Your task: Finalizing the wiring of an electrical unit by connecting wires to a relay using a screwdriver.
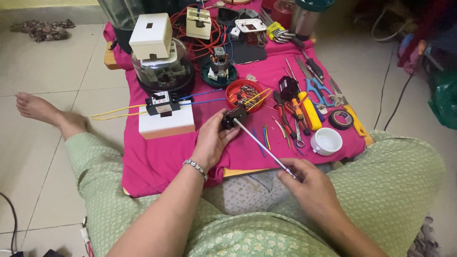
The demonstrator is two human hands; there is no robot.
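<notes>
Here, a small black electrical part was gripped in the fingers of the left hand above the pink cloth of the low tabletop, while a thin screwdriver was pinched in the closed right hand, its tip laid against the part. One white box carrying a black module was seen just left of the left hand, and one pale cubic box was set on a clear-domed meter behind it. One red bowl of small parts, one white cup and one roll of black tape were counted to the right.
</notes>
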